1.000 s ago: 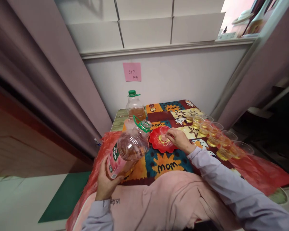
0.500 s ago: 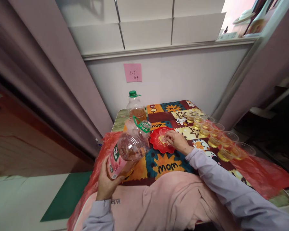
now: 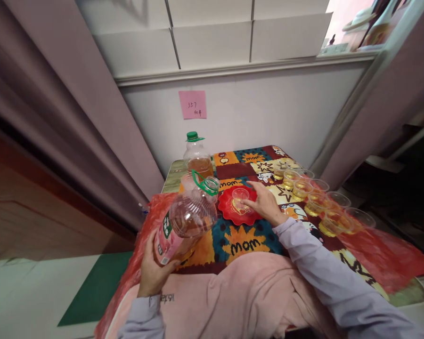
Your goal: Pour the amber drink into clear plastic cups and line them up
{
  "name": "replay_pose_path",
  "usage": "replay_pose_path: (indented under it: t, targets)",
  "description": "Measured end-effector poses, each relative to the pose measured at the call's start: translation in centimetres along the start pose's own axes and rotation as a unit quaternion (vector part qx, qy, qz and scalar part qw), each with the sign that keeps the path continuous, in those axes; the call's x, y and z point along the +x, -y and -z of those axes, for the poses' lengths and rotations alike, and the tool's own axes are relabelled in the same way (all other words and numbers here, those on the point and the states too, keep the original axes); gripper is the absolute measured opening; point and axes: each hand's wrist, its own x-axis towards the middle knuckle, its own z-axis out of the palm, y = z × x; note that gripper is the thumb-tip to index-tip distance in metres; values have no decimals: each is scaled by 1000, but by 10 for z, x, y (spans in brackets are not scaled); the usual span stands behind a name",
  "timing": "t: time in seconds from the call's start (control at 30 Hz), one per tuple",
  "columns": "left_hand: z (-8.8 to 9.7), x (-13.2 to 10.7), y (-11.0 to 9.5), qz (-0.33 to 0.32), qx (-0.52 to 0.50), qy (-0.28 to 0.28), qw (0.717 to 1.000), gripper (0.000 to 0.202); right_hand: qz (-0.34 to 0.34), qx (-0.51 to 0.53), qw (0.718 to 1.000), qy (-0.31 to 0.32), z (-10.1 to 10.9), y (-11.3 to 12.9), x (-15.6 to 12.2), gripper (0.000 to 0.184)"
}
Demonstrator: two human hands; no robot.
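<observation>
A large clear bottle (image 3: 189, 219) with a pink label, a green collar and an uncapped mouth leans to the right, my left hand (image 3: 154, 268) wrapped round its lower part. Amber liquid shows inside it. On the patterned tablecloth lies a red scalloped plate (image 3: 229, 214), and a small clear plastic cup (image 3: 239, 195) stands on it. My right hand (image 3: 263, 203) is beside this cup with thumb and fingers apart; the thumb is close to the cup, and I cannot tell whether it touches.
Behind stands a second bottle (image 3: 199, 162), green-capped, with amber liquid. Several clear cups (image 3: 316, 202) of yellowish liquid stand in rows along the table's right side. Red plastic sheeting (image 3: 388, 261) hangs over the edges. A wall with a pink note (image 3: 192, 104) closes off the back.
My right hand's fingers have spread from a pinch at the small cup, leaving it standing on the plate. The left hand still holds the tilted bottle in nearly the same place.
</observation>
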Motion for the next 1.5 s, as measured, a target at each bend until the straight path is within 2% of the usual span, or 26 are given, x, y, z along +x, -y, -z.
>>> replay_pose_path:
  t: [0.1, 0.3, 0.47, 0.6, 0.63, 0.7, 0.8, 0.87, 0.93, 1.03, 1.17, 1.23, 1.3, 1.37, 1.43, 1.5]
  targets:
    - [0, 0, 1, -7, -2, 0, 1000, 113, -40, -4, 999, 15, -14, 2, -1, 78]
    - [1, -1, 2, -10, -3, 7, 1000, 114, -61, -5, 998, 31, -30, 2, -3, 71]
    - [2, -2, 5, -3, -5, 7, 1000, 114, -32, 18, 999, -1, -21, 7, -4, 77]
    - [2, -2, 5, 1, -7, 6, 1000, 117, -20, 117, 992, -50, -2, 41, -2, 86]
    - [2, -2, 4, 1, -7, 6, 1000, 119, -25, 168, 985, -32, 2, 53, -2, 88]
    - [1, -1, 3, 0, -4, 6, 1000, 122, -55, 294, 953, 56, 4, 77, -3, 100]
    - [0, -1, -1, -11, -3, 6, 1000, 125, -124, 459, 852, 217, -8, 105, -10, 133]
    - [0, -2, -3, -14, -6, 5, 1000, 127, -151, 538, 788, 257, -21, 118, -16, 146]
    - [0, -2, -5, -9, -12, 9, 1000, 130, -156, 588, 753, 251, -34, 128, -23, 151]
    - [1, -4, -9, 9, -6, 17, 1000, 131, -149, 625, 733, 224, -48, 139, -30, 155]
    - [0, -6, -18, 13, 11, 20, 1000, 130, -151, 660, 713, 181, -55, 144, -33, 151]
    - [-6, -6, -25, 24, -36, 2, 999, 122, -157, 672, 704, 169, -56, 143, -33, 150]
    - [-13, -4, -30, 74, -144, -39, 986, 100, -164, 676, 700, 162, -58, 140, -32, 149]
    - [-21, 0, -33, 155, -230, -65, 959, 87, -168, 677, 700, 154, -61, 137, -31, 146]
    - [-27, 5, -32, 222, -238, -69, 943, 81, -173, 672, 705, 147, -63, 133, -31, 140]
    - [-31, 8, -30, 235, -223, -67, 944, 76, -178, 669, 707, 145, -65, 130, -31, 135]
